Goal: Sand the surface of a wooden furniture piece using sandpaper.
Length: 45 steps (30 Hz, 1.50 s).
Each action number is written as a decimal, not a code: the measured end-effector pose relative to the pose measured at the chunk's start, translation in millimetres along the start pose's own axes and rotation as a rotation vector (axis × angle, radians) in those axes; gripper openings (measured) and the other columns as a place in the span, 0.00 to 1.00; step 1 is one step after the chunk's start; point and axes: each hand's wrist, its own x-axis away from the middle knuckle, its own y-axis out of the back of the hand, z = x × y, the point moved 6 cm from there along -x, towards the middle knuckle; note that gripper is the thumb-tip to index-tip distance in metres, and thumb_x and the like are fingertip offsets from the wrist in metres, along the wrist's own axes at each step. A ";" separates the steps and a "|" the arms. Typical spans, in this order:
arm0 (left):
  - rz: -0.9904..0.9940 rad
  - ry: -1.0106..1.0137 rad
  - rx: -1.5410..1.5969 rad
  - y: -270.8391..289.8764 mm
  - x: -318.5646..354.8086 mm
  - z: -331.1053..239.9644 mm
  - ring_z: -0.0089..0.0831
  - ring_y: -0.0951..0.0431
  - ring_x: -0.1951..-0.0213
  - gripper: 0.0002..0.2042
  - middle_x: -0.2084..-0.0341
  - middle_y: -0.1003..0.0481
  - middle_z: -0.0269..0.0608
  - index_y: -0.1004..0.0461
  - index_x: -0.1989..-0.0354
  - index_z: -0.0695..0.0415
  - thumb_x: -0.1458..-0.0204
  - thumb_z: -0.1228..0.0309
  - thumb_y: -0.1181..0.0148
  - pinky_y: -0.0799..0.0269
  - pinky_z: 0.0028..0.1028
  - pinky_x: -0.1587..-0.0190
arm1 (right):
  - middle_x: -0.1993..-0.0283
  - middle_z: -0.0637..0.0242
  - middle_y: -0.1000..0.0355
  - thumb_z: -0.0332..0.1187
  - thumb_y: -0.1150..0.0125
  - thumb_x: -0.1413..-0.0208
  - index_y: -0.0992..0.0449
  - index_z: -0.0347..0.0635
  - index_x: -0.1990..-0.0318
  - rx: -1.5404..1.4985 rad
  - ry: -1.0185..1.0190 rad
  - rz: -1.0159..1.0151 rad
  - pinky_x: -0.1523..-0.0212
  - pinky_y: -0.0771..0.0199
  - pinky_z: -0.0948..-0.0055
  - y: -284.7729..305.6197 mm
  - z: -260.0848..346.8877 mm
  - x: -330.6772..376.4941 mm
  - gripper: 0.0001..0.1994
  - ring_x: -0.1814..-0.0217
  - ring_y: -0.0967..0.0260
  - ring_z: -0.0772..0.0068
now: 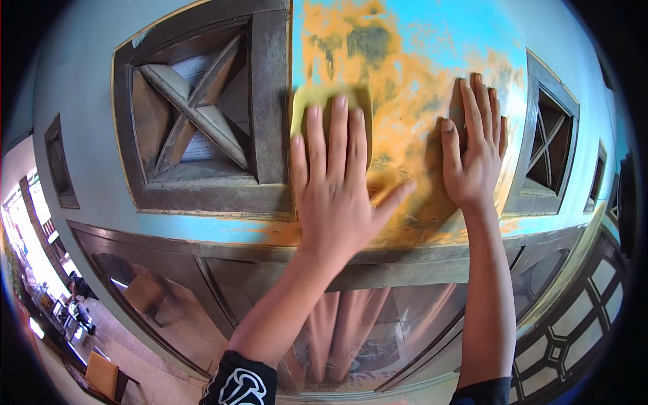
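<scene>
My left hand point(334, 175) presses a yellow sheet of sandpaper point(366, 125) flat against the wall, fingers stretched over it and thumb out to the right. The sheet's middle lies hidden under the fingers. Around it the wall patch point(405, 108) is blotched orange and dark grey, with light blue paint above. To the right, my right hand point(476, 155) rests on the same patch with its fingers extended and nothing in it. Both forearms reach up from the lower edge, in black sleeves.
A dark wooden vent frame point(270, 101) with crossed slats borders the patch on the left. A similar vent point(547, 145) stands to the right. Below runs a wooden beam point(405, 268) above glass panes with a pinkish curtain point(347, 331). A chair point(102, 374) stands low at the left.
</scene>
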 end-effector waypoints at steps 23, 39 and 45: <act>0.064 -0.030 -0.028 1.0 26.5 8.0 0.64 0.54 0.21 0.50 0.21 0.48 0.56 0.41 0.24 0.61 0.43 0.30 0.47 0.64 0.60 0.23 | 0.18 0.66 0.43 0.48 0.48 0.31 0.35 0.58 0.24 0.038 -0.003 0.005 0.19 0.61 0.46 -0.7 7.4 3.0 0.29 0.15 0.52 0.50; 0.078 -0.031 -0.010 4.0 24.4 5.4 0.62 0.53 0.21 0.50 0.22 0.45 0.55 0.41 0.23 0.60 0.42 0.28 0.50 0.65 0.58 0.23 | 0.17 0.66 0.45 0.47 0.48 0.32 0.36 0.58 0.23 0.023 -0.004 0.029 0.19 0.62 0.46 1.0 6.4 3.4 0.30 0.14 0.54 0.50; 0.044 -0.015 -0.051 2.6 15.2 7.9 0.63 0.52 0.21 0.51 0.22 0.46 0.57 0.42 0.23 0.61 0.42 0.28 0.49 0.62 0.58 0.23 | 0.16 0.63 0.47 0.46 0.52 0.29 0.38 0.54 0.22 0.019 0.003 0.080 0.18 0.65 0.46 3.1 7.7 4.7 0.29 0.13 0.57 0.49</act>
